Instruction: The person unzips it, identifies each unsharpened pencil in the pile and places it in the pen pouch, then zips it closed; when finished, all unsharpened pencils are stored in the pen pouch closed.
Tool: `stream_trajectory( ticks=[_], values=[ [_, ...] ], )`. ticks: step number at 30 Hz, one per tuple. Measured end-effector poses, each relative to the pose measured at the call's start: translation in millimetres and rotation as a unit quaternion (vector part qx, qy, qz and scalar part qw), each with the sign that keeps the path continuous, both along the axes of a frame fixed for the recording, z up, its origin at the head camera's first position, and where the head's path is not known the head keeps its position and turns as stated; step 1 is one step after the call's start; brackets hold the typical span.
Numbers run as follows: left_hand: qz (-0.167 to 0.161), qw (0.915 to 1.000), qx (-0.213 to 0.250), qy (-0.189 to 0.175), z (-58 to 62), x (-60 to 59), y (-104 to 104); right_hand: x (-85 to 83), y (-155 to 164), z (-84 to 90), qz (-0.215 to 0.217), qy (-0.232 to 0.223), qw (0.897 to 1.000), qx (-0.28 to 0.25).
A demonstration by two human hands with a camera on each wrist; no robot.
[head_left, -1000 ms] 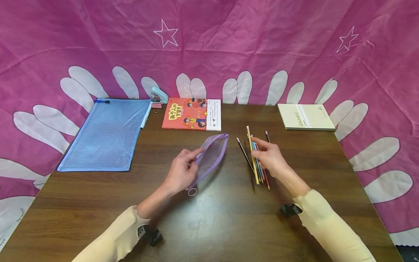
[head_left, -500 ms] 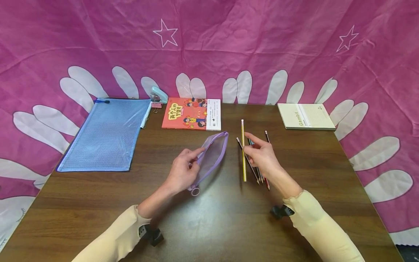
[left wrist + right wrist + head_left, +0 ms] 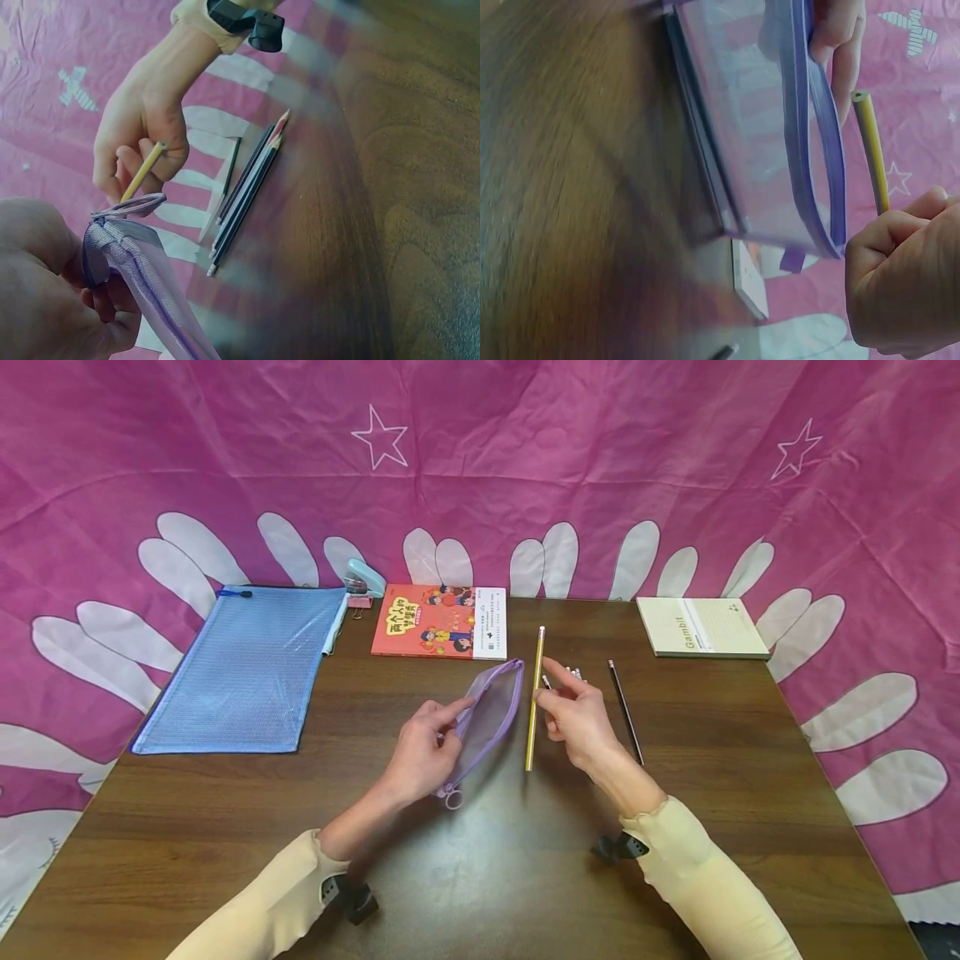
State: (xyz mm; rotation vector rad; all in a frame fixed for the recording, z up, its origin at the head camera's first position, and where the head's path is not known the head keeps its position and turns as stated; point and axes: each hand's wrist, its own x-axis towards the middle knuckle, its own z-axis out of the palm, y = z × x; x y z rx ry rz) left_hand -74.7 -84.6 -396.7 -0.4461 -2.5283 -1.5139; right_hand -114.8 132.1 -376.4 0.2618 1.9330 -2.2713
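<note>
My left hand (image 3: 422, 753) grips the near side of a translucent purple zip pencil pouch (image 3: 491, 714), its mouth spread apart and a ring hanging from the zip. In the right wrist view, long dark shapes (image 3: 703, 142) show along the pouch's bottom. My right hand (image 3: 583, 725) pinches a yellow-striped pencil (image 3: 534, 722) by its middle, just right of the pouch mouth. Its blunt tip (image 3: 861, 96) faces the right wrist camera. A bunch of pencils (image 3: 251, 187) lies on the table, mostly hidden behind my right hand in the head view. One dark pencil (image 3: 626, 713) lies apart to their right.
A blue mesh zip folder (image 3: 232, 672) covers the table's left part. Along the back stand a light-blue stapler (image 3: 364, 577), a pink binder clip (image 3: 359, 602), and a red book (image 3: 438, 621). A cream notebook (image 3: 702, 627) lies at the back right.
My right hand has lifted the yellow-striped pencil off the bunch and carried it left to the pouch. My left hand and the pouch have barely shifted.
</note>
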Motion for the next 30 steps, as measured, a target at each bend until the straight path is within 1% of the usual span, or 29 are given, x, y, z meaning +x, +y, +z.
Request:
stream_trajectory(
  ticks=[4,13,22,30],
  values=[
    [0.0,1.0,0.003,-0.002,0.1,0.6,1.6,0.8,-4.4,0.4,-0.009,-0.001,1.0,-0.024],
    [0.002,1.0,0.005,-0.006,-0.6,2.0,4.8,3.8,-12.0,1.0,-0.04,-0.006,0.998,-0.055],
    [0.002,0.9999,0.012,-0.006,-1.5,2.4,8.2,7.1,-25.2,-2.7,-0.076,0.022,0.995,-0.066],
    [0.007,0.9999,0.007,0.004,-1.4,1.7,10.6,12.0,-38.4,-6.7,-0.085,0.038,0.993,-0.078]
  ],
)
